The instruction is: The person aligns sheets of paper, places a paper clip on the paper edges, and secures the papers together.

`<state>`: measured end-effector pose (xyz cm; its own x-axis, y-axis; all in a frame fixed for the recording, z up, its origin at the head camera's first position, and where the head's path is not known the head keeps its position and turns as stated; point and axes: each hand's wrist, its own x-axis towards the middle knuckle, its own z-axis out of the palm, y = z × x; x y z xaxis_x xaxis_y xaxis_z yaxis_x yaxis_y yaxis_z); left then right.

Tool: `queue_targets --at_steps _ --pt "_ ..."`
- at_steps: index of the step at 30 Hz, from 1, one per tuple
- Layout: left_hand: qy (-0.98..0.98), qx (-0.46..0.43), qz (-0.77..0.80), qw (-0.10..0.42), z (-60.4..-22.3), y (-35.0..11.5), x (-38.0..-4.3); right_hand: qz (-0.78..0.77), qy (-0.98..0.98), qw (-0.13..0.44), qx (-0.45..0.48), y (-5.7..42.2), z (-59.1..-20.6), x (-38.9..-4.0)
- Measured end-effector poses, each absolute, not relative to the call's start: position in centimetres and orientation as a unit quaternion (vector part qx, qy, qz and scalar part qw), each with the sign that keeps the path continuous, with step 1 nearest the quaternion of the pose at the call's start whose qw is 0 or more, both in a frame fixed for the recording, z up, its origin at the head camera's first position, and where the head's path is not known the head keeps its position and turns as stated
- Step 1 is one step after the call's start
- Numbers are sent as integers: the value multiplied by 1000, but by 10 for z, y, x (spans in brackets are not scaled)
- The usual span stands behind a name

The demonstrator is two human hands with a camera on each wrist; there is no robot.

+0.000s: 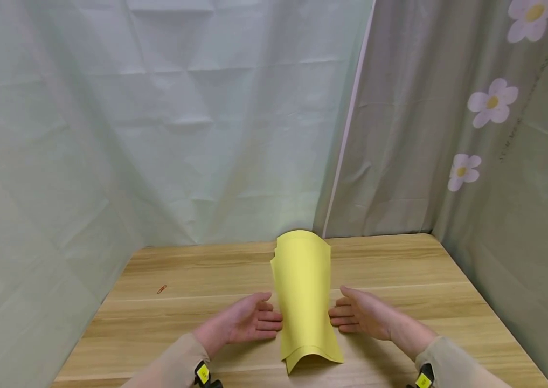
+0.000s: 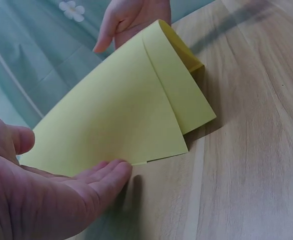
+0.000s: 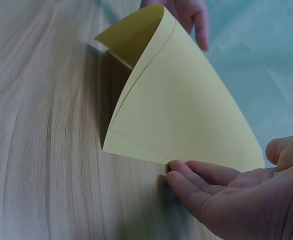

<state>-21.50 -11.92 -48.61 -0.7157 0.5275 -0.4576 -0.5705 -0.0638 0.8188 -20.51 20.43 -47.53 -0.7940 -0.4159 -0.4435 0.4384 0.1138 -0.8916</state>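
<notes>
Several overlapping sheets of yellow paper [image 1: 304, 291] stand bowed up in an arch on the wooden table, their layered edges showing at the near end. My left hand [image 1: 256, 319] touches the arch's left side with its fingers straight and palm turned inward. On the opposite side my right hand [image 1: 358, 314] does the same, its fingertips right at the paper's lower edge. In the left wrist view, the fingers [image 2: 109, 177] lie along the bottom edge of the paper. The right wrist view has the fingers [image 3: 196, 180] at the paper's other bottom edge.
A small orange-red paper clip [image 1: 161, 289] lies on the table [image 1: 196, 269] to the left. Pale curtains [image 1: 181, 134] hang behind and on both sides, with white flowers [image 1: 492, 102] printed at right.
</notes>
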Motion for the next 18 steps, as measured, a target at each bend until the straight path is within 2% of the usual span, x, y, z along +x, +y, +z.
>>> queue_targets --at_steps 18 --pt "616 -51 720 316 -499 -103 -210 -657 690 304 -1 187 -473 -203"
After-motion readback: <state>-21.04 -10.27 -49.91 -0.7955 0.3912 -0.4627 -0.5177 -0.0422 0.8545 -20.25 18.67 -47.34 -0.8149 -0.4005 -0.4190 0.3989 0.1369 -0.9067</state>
